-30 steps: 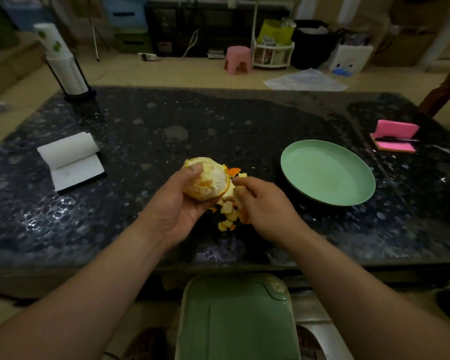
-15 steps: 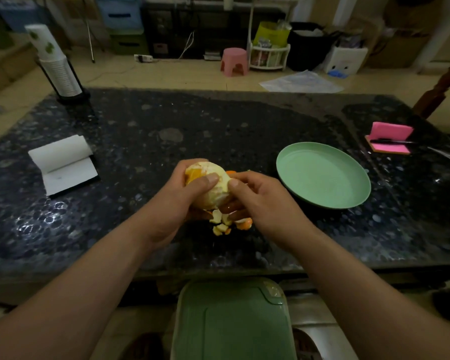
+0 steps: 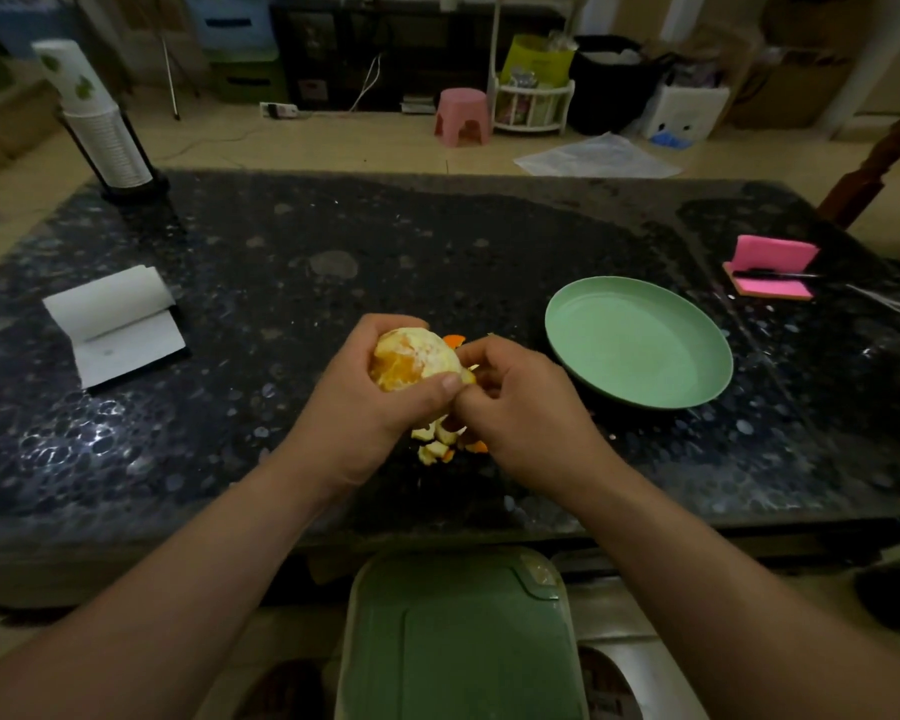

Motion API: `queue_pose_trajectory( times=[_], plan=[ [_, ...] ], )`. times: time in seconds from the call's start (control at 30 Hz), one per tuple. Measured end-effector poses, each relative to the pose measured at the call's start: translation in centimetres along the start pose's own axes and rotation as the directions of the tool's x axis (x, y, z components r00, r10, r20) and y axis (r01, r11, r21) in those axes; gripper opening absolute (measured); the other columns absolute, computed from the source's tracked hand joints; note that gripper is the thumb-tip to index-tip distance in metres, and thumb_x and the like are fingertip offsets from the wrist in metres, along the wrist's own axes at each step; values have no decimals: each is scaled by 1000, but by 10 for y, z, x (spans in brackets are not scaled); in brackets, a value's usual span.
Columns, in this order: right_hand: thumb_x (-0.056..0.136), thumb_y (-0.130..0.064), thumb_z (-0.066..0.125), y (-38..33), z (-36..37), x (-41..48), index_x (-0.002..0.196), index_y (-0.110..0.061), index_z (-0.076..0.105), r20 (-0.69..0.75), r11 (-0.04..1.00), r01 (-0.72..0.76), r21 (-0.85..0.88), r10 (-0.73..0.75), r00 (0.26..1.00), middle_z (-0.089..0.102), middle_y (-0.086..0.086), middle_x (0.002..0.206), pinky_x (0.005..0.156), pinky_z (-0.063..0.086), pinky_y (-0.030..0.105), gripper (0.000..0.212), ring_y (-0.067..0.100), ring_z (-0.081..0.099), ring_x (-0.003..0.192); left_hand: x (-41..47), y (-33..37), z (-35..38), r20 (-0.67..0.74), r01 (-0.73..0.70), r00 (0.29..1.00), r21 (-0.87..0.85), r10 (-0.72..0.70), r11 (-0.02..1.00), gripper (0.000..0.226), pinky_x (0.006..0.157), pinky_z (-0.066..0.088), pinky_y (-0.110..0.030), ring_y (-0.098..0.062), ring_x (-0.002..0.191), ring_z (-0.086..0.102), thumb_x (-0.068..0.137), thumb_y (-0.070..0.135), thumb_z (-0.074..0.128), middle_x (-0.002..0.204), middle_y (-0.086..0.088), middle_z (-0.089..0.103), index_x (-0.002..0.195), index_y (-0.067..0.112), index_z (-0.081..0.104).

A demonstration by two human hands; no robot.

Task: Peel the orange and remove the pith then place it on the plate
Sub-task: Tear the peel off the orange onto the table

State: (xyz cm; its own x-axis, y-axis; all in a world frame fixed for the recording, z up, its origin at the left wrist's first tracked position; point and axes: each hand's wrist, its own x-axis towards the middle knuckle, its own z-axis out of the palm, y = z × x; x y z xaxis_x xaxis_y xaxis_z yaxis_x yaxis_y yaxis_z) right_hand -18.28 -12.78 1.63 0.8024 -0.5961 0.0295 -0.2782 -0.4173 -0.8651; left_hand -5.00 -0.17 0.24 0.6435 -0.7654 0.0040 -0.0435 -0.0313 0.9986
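My left hand (image 3: 365,407) grips a mostly peeled orange (image 3: 411,358), pale pith still covering part of it, just above the dark table. My right hand (image 3: 520,407) is pressed against the fruit's right side, its fingertips pinching at the pith or peel there. A small heap of orange peel pieces (image 3: 440,441) lies on the table under and between the hands. An empty green plate (image 3: 697,387) sits to the right of my right hand.
On the speckled dark table (image 3: 281,241) lie an open white notepad (image 3: 115,324) at the left, a stack of paper cups (image 3: 102,127) at the far left corner and a pink sticky-note pad with a pen (image 3: 770,267) at the right. A green bin lid (image 3: 458,641) is below the table's near edge.
My right hand came up from the peel pile to the orange's right side and now pinches there. My left hand turned the orange, showing more bare flesh.
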Motion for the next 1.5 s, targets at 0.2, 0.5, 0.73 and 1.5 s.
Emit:
queue_pose_trajectory(
  times=[0.2, 0.5, 0.73, 1.5],
  plan=[
    [100, -18, 63, -1, 0, 0, 113, -28, 70, -1, 998, -25, 59, 25, 1000, 80, -3, 86, 73, 66, 47, 18, 9, 77, 78, 4, -3, -2, -11, 16, 1000, -71, -17, 997, 52, 78, 63, -36, -26, 105, 74, 74, 36, 90, 122, -10, 69, 121, 37, 67],
    [100, -20, 66, 5, 2, 5, 113, -25, 74, 1, 999, -37, 23, 37, 999, 79, -3, 87, 73, 66, 46, 16, 13, 77, 76, 0, -4, -1, 1, -80, 997, 79, 80, 994, 54, 77, 64, -33, -13, 101, 72, 79, 33, 92, 117, 5, 69, 123, 42, 63],
    [99, -9, 64, 2, -1, 6, 105, -19, 76, 60, 965, -94, 246, 82, 995, 79, 11, 82, 77, 64, 53, 17, 28, 78, 77, 4, 0, -5, 3, -47, 999, -23, 47, 999, 59, 79, 65, -39, -23, 105, 73, 69, 43, 92, 121, -6, 69, 121, 37, 67],
    [110, -11, 51, 20, 5, 14, 123, -16, 74, 250, 715, -372, 592, 276, 928, 78, 9, 103, 70, 61, 30, 27, 20, 74, 82, 4, 10, -18, 222, 337, 941, -661, -254, 670, 60, 66, 61, -32, -26, 89, 71, 91, 47, 61, 125, -18, 70, 136, 7, 65]
  ],
)
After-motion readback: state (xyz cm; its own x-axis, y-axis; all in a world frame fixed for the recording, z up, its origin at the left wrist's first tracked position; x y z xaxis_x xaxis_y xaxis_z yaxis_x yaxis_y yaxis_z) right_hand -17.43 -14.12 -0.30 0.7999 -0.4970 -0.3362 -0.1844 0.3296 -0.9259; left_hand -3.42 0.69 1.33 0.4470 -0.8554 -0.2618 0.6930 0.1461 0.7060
